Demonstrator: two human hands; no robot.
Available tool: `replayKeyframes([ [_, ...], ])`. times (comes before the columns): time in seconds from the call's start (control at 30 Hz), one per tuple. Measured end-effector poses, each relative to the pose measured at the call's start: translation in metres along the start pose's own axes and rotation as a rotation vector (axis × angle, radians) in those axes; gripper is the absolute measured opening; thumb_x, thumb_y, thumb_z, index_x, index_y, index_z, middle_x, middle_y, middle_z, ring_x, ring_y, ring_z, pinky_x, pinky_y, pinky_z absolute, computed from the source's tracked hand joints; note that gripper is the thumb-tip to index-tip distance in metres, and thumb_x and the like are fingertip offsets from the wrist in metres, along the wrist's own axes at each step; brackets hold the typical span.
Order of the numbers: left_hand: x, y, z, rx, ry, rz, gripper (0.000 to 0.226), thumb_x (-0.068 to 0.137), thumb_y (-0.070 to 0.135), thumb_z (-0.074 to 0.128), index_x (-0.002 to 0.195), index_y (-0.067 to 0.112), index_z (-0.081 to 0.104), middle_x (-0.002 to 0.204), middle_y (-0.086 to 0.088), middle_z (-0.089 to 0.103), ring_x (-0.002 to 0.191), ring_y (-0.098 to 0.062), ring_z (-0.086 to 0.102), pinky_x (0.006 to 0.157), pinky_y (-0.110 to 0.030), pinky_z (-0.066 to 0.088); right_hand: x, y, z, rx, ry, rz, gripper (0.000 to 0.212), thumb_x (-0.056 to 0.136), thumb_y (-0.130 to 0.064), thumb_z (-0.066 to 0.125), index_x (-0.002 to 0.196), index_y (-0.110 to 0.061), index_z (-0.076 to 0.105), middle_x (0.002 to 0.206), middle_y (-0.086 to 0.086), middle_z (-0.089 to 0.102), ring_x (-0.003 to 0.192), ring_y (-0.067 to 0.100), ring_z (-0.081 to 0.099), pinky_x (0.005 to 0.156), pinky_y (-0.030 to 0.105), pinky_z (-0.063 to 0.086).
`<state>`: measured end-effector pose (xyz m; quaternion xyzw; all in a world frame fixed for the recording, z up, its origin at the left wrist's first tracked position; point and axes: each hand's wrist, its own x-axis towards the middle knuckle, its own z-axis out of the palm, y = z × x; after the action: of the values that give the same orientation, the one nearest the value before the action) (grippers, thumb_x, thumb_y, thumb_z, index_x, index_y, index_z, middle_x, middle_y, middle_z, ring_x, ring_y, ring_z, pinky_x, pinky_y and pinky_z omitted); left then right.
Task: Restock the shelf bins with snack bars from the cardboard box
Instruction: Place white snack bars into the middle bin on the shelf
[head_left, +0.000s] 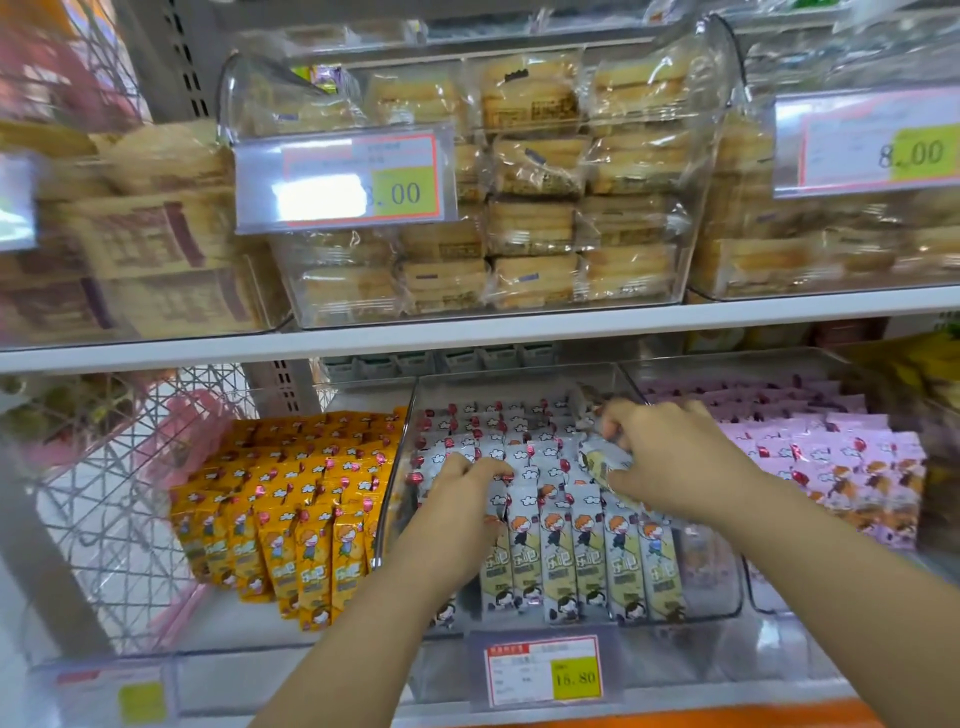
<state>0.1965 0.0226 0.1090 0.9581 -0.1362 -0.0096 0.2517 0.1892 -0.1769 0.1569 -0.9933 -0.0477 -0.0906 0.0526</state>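
Note:
A clear middle bin (706, 587) on the lower shelf holds rows of grey-white snack bars (587, 551) standing upright. My left hand (462, 499) presses its fingers down among the bars at the bin's left side. My right hand (670, 457) grips a few grey-white snack bars (595, 460) above the bin's right rear part. The cardboard box is out of view.
A bin of orange bars (291, 509) sits to the left and a bin of pink bars (841, 467) to the right. Above, clear bins of wrapped cakes (535, 208) fill the upper shelf. A price tag (543, 673) hangs at the front edge. A pink wire basket (130, 467) stands far left.

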Motion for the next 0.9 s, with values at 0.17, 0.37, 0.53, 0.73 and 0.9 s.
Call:
replayKeyframes([
  [0.17, -0.001, 0.002, -0.006, 0.019, -0.020, 0.022, 0.053, 0.091, 0.009, 0.061, 0.137, 0.029, 0.043, 0.132, 0.002, 0.035, 0.100, -0.015, 0.054, 0.081, -0.018, 0.044, -0.001, 0.001, -0.023, 0.284, -0.090, -0.013, 0.020, 0.081, -0.024, 0.065, 0.097, -0.026, 0.052, 0.095, -0.002, 0.060, 0.084, 0.017, 0.059, 0.076, 0.029, 0.047],
  [0.37, -0.006, 0.006, -0.016, 0.039, -0.007, 0.040, 0.050, 0.093, 0.008, 0.058, 0.136, 0.028, 0.045, 0.138, 0.002, 0.034, 0.103, -0.013, 0.051, 0.078, -0.011, 0.036, -0.007, -0.008, -0.031, 0.395, -0.152, -0.151, 0.014, 0.095, -0.025, 0.052, 0.108, -0.030, 0.049, 0.098, -0.009, 0.057, 0.084, 0.014, 0.062, 0.076, 0.033, 0.052],
  [0.53, -0.012, 0.007, -0.041, 0.070, 0.075, 0.090, 0.045, 0.092, 0.007, 0.058, 0.131, 0.030, 0.052, 0.136, 0.004, 0.042, 0.120, -0.012, 0.048, 0.097, -0.022, 0.040, -0.010, -0.014, -0.031, 0.462, -0.203, -0.175, 0.022, 0.088, -0.038, 0.064, 0.106, -0.032, 0.052, 0.102, -0.017, 0.056, 0.089, 0.016, 0.064, 0.078, 0.031, 0.052],
  [0.73, -0.022, -0.002, -0.058, 0.019, 0.164, 0.124, 0.037, 0.093, 0.009, 0.056, 0.125, 0.028, 0.057, 0.118, 0.008, 0.054, 0.096, -0.002, 0.055, 0.069, -0.004, 0.041, -0.014, -0.025, -0.027, 0.521, -0.106, -0.145, 0.034, 0.069, -0.043, 0.081, 0.092, -0.032, 0.057, 0.113, -0.018, 0.044, 0.088, 0.008, 0.056, 0.066, 0.023, 0.043],
  [0.9, -0.024, -0.005, -0.059, -0.080, 0.221, 0.092, 0.036, 0.093, 0.003, 0.053, 0.120, 0.025, 0.060, 0.105, 0.011, 0.054, 0.089, -0.002, 0.055, 0.063, 0.002, 0.038, -0.016, -0.058, 0.012, 0.529, -0.270, -0.293, 0.033, 0.075, -0.033, 0.079, 0.099, -0.031, 0.058, 0.110, -0.010, 0.057, 0.095, 0.013, 0.058, 0.082, 0.031, 0.049],
])
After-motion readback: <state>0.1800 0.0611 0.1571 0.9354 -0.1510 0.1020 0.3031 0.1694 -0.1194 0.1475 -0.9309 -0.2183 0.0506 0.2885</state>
